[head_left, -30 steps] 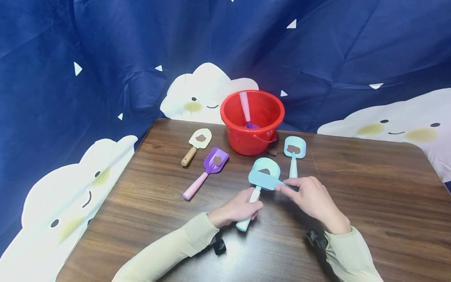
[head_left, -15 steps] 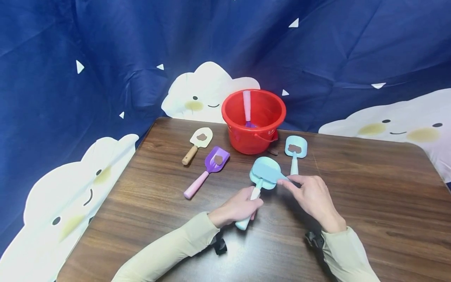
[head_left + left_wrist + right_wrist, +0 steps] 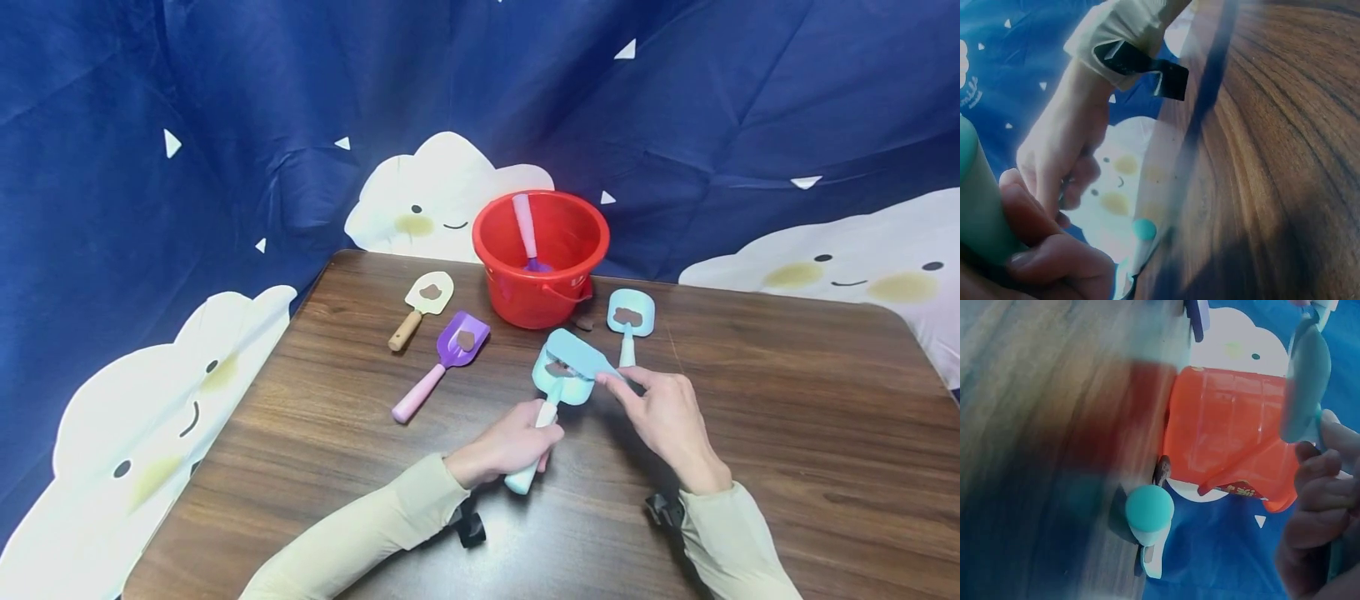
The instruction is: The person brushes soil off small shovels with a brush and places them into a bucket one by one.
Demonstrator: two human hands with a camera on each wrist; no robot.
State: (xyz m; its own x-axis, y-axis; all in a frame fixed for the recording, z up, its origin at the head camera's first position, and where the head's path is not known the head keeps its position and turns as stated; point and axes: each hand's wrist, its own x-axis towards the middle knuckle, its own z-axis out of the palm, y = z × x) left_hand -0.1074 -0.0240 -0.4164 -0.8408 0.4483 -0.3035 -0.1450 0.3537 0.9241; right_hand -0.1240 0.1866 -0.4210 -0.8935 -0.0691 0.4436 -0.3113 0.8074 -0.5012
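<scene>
Left hand (image 3: 506,442): grasps a white-handled, light-blue plastic shovel (image 3: 556,390)
Right hand (image 3: 670,423): pinches a rounded light-blue plastic blade (image 3: 579,353) over that shovel
Round red plastic bucket (image 3: 525,298): stands beyond both

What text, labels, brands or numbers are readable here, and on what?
None reads with certainty.
Label on the red bucket, right wrist view: characters, too blurred.
Pale lettering on the blue backdrop, left wrist view: too small and blurred.
Lower scoop in the left hand, upper scoop in the right hand: no lettering seen.
</scene>
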